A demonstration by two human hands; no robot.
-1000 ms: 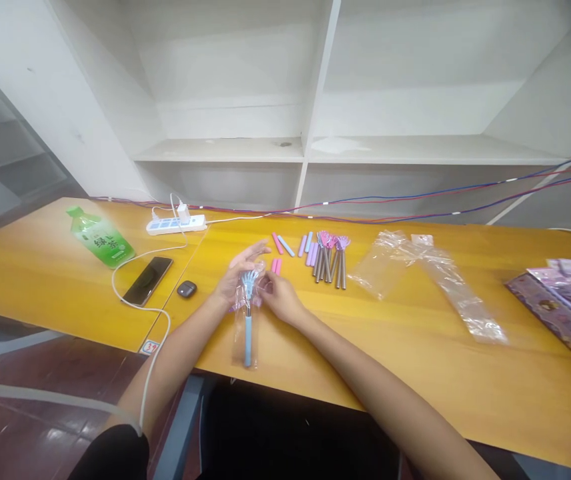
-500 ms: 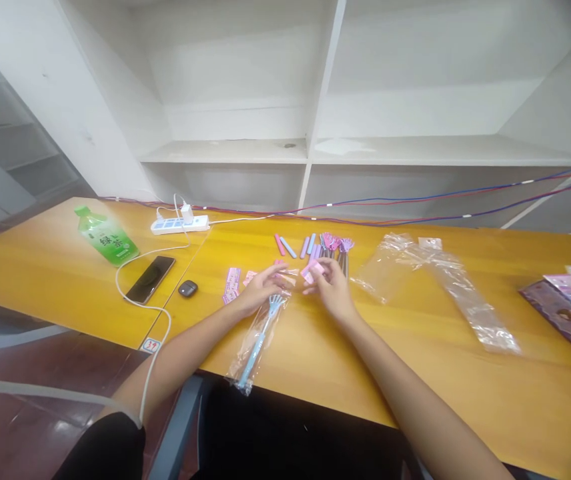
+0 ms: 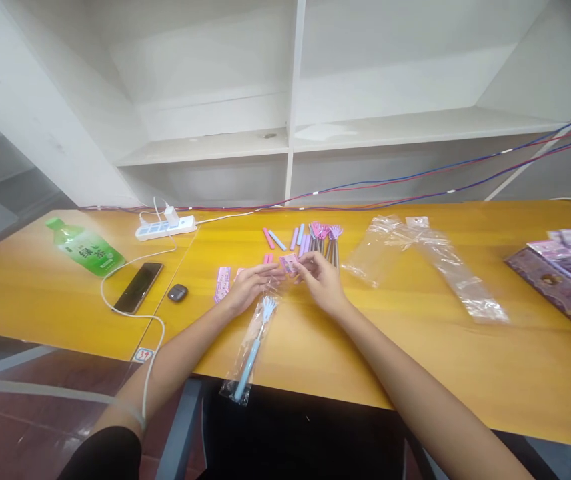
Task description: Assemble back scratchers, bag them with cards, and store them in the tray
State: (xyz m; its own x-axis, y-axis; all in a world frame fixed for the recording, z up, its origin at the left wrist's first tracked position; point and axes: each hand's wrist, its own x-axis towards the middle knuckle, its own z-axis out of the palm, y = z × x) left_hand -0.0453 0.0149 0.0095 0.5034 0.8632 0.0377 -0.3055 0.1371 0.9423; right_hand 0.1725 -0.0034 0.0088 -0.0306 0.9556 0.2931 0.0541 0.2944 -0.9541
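My right hand [image 3: 321, 281] pinches a small pink card [image 3: 289, 264] near the table's middle. My left hand [image 3: 249, 287] is closed on the top of a clear plastic bag [image 3: 239, 363], its fingertips close to the card. Inside the bag lies a light blue stick [image 3: 249, 367] with a hand-shaped head, its lower end at the table's front edge. Beyond my hands are pink and purple hand-shaped heads [image 3: 321, 231] on dark handles, with several pink, blue and purple tubes [image 3: 278, 240] beside them. Printed cards [image 3: 223, 283] lie left of my left hand.
A green bottle [image 3: 88, 248], a phone [image 3: 139, 288], a small black case [image 3: 178, 293] and a white power strip [image 3: 165, 228] are on the left, with a cable looping across. Clear plastic bags [image 3: 450, 273] and a purple printed box [image 3: 555, 287] lie to the right.
The pink card in my right hand has moved left, closer to my left fingertips. The whole view has shifted slightly.
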